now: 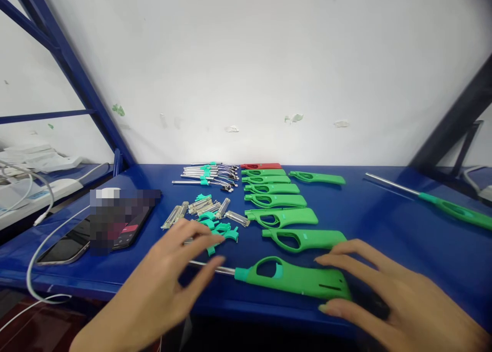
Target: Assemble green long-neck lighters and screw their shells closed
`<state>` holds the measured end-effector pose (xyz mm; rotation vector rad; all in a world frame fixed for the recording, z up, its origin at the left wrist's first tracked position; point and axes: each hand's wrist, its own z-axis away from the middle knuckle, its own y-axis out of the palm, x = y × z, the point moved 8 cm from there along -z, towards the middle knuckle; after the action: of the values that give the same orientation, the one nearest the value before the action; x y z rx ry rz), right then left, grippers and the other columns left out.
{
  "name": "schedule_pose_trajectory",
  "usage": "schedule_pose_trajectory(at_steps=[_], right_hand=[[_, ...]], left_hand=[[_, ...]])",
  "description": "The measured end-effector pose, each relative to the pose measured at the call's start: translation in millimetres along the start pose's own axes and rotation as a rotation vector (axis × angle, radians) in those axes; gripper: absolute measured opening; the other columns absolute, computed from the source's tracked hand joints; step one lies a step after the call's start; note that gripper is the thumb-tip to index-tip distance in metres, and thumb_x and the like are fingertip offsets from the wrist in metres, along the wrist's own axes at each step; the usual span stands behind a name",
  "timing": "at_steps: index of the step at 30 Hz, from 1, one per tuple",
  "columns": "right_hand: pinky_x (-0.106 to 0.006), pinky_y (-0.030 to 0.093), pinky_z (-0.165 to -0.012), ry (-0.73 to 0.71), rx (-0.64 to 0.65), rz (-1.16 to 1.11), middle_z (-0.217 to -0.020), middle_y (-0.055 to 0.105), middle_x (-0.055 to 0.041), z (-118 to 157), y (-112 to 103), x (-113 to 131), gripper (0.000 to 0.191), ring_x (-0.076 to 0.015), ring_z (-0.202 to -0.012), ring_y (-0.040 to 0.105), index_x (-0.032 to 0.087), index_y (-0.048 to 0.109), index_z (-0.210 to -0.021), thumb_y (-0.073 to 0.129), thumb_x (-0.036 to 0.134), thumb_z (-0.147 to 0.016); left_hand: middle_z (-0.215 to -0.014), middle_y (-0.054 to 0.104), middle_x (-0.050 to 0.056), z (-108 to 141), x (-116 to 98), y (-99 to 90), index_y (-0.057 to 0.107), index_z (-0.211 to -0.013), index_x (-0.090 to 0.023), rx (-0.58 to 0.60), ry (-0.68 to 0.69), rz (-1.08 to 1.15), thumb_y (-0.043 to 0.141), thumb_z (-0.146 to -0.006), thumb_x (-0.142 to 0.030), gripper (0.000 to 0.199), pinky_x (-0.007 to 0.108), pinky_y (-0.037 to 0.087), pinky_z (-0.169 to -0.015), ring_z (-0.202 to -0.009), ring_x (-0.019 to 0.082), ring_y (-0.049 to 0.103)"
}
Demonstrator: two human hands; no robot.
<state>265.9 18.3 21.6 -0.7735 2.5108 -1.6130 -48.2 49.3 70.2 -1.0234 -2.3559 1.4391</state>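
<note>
Hand, left (167, 272): parted, empty, over metal rod (226, 270). Hand, right (400, 295): spread wide around handle end; contact cannot be told. Green lighter (307, 279) lies between them, at table's (388, 239) front edge. Rodded lighters: two. Casings without rods: seven green (305, 238), one red (265, 166).

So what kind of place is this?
Probably a small assembly station, maybe in a workshop or factory. On the blue workbench are green lighter casings in a row, wired metal tubes and clear plastic tanks.
</note>
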Motion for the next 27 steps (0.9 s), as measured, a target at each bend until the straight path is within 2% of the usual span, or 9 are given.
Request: schedule_pose_trajectory(at_steps=[3, 6, 10, 14, 19, 24, 27], right_hand=[[-0.030, 0.070, -0.062, -0.010, 0.041, -0.029, -0.129, 0.082, -0.0009, -4, 11, 6, 0.045, -0.0219, -0.076, 0.086, 0.041, 0.078, -0.135, 0.081, 0.060, -0.094], [-0.031, 0.071, -0.065, 0.017, 0.075, -0.036, -0.128, 0.083, -0.0011, -5, 16, 6, 0.045, -0.0229, -0.079, 0.087, 0.041, 0.079, -0.135, 0.083, 0.059, -0.093], [-0.037, 0.073, -0.076, 0.026, 0.069, -0.019, -0.131, 0.085, -0.0036, -7, 17, 4, 0.047, -0.0300, -0.097, 0.088, 0.041, 0.080, -0.134, 0.082, 0.061, -0.092], [-0.038, 0.073, -0.084, 0.023, 0.074, -0.040, -0.121, 0.088, -0.0022, -6, 16, 0, 0.039, -0.0292, -0.102, 0.088, 0.037, 0.080, -0.131, 0.075, 0.058, -0.099], [-0.034, 0.073, -0.085, 0.047, -0.009, -0.044, -0.118, 0.089, -0.0022, 6, 8, -11, 0.045, -0.0282, -0.102, 0.087, 0.035, 0.081, -0.127, 0.075, 0.067, -0.097], [-0.034, 0.074, -0.086, 0.035, -0.045, -0.042, -0.118, 0.088, -0.0016, 14, 6, -15, 0.043, -0.0295, -0.104, 0.087, 0.037, 0.081, -0.126, 0.075, 0.067, -0.096], [-0.034, 0.074, -0.085, -0.010, -0.089, -0.042, -0.115, 0.089, 0.0004, 13, -1, -8, 0.038, -0.0290, -0.102, 0.088, 0.041, 0.081, -0.125, 0.076, 0.065, -0.096]], left_hand=[[-0.128, 0.072, 0.007, 10, -23, 15.6, 0.072, -0.139, -0.030, 0.044, 0.063, 0.001, 0.059, -0.117, -0.037, 0.027, 0.043, 0.058, -0.105, -0.116, 0.026, 0.070], [-0.119, 0.072, 0.006, 13, -30, 30.8, 0.073, -0.135, -0.029, 0.068, 0.078, -0.027, 0.058, -0.117, -0.031, 0.024, 0.049, 0.057, -0.104, -0.108, 0.027, 0.069], [-0.112, 0.069, 0.006, 10, -36, 39.2, 0.072, -0.133, -0.026, 0.090, 0.114, -0.026, 0.055, -0.116, -0.023, 0.024, 0.042, 0.058, -0.096, -0.100, 0.024, 0.068], [-0.106, 0.064, 0.007, 9, -49, 38.2, 0.067, -0.124, -0.021, 0.056, 0.166, -0.026, 0.044, -0.119, -0.021, 0.024, 0.034, 0.057, -0.077, -0.089, 0.023, 0.065], [-0.104, 0.068, 0.009, 8, -65, 47.7, 0.060, -0.117, -0.020, 0.011, 0.241, -0.197, 0.039, -0.121, -0.030, 0.024, 0.040, 0.058, -0.078, -0.087, 0.027, 0.067], [-0.084, 0.066, 0.002, 10, -70, 71.4, 0.055, -0.097, -0.023, 0.211, 0.269, -0.362, 0.063, -0.115, -0.039, 0.025, 0.038, 0.052, -0.066, -0.073, 0.026, 0.063], [-0.085, 0.069, 0.001, 14, -73, 70.6, 0.055, -0.096, -0.024, 0.286, 0.263, -0.296, 0.061, -0.117, -0.040, 0.027, 0.036, 0.049, -0.064, -0.070, 0.024, 0.063]])
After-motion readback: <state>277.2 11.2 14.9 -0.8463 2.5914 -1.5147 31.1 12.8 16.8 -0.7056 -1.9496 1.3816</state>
